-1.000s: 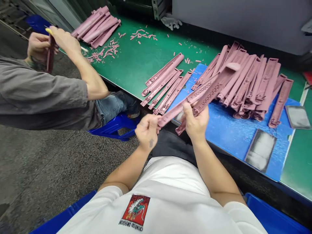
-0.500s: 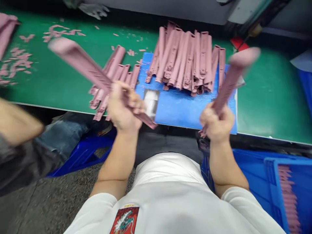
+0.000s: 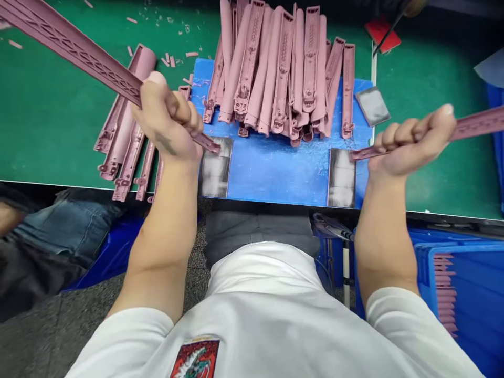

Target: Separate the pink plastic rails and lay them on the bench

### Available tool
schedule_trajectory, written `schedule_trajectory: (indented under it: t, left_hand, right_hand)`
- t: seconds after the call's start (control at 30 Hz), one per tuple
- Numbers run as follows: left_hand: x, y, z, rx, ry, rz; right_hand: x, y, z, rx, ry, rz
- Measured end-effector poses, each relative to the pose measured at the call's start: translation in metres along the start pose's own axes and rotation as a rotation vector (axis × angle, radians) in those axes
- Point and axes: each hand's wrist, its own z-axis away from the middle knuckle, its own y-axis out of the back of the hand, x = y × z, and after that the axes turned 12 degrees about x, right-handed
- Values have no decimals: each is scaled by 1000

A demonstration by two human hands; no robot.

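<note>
My left hand (image 3: 167,118) is closed around a long pink plastic strip (image 3: 71,44) that slants up to the top left corner over the green table (image 3: 47,115). My right hand (image 3: 411,142) is closed around a second pink strip (image 3: 478,122) that runs off the right edge. Between my hands lies a blue mat (image 3: 275,168) bearing a heap of several pink strips (image 3: 283,68). A smaller group of pink strips (image 3: 126,142) lies on the green table just left of my left hand.
Grey pads (image 3: 214,168) (image 3: 342,178) (image 3: 372,105) lie on the blue mat. A blue crate (image 3: 472,294) with stacked pink strips stands at the lower right. Another person's leg in jeans (image 3: 59,226) is at the left. Pink scraps dot the table's far side.
My hands have pulled apart, each with one pink strip; the left strip now points up-left, the right one points right. My view has swung right and tilted down over the blue mat.
</note>
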Motion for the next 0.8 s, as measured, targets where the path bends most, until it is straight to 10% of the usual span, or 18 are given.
schedule_trajectory:
  t: [0.63, 0.8]
  left_hand:
    - [-13, -6, -16, 126, -143, -3]
    - [-18, 0, -12, 70, -130, -111]
  right_hand:
    - [-7, -9, -1, 238, -134, 39]
    - [-19, -7, 13, 117, -201, 106]
